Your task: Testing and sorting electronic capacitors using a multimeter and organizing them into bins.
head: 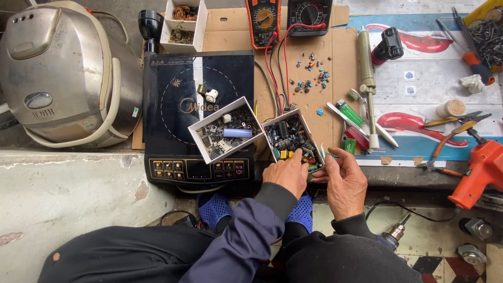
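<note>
From the head view we look down on our two hands at the near edge of the counter (314,68); our left hand (287,173) rests on the near corner of a small white box (291,137) full of mixed electronic parts, fingers together and curled over its rim; whether they pinch a part we cannot tell; our right hand (343,181) sits just beside that box on its right, fingers bent and close together near a small pale piece at the box edge, too small to name; the box stands tilted on the right edge of a black induction cooker (173,110), touching a second white box (226,131) of parts that holds a pale blue cylinder (237,133); behind them lie two multimeters (287,18) with red and black leads (275,68); loose small components (313,73) are scattered on the cardboard; right of the hands lie a green lighter (349,112), a desoldering pump (368,89), pliers (450,136) and an orange tool (479,173); a silver rice cooker (63,73) stands well apart at the left.
</note>
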